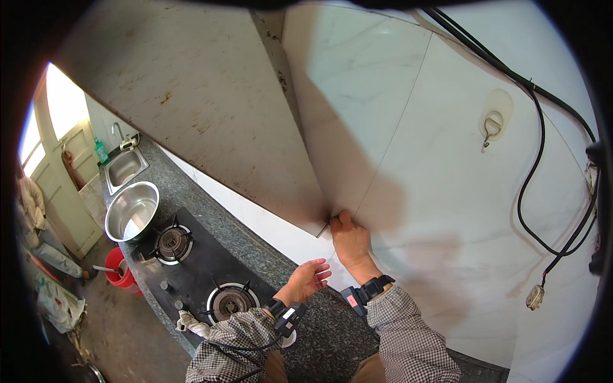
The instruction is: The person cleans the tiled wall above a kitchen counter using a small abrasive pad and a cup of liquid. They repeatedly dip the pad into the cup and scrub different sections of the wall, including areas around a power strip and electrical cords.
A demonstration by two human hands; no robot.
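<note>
My right hand (pixel 351 239) reaches up to the lower corner of a large grey, stained panel (pixel 206 110), where it meets the marbled wall tile (pixel 431 191). Its fingertips are bent at that corner, and whether they grip anything is hidden. My left hand (pixel 306 280) is raised below the panel's edge, above the dark stone countertop (pixel 330 330), fingers apart and empty. Both wrists carry strapped devices. Beneath and left of my left hand lies a black two-burner gas hob (pixel 206 268) with a crumpled pale cloth (pixel 191 323) at its near edge.
A steel basin (pixel 132 213) stands beside a steel sink (pixel 126 170) and a green bottle (pixel 101 152). A red bucket (pixel 119 273) sits on the floor. Another person (pixel 48 239) is at the far left. Black cables (pixel 519 206) and a hook (pixel 492 127) hang on the wall.
</note>
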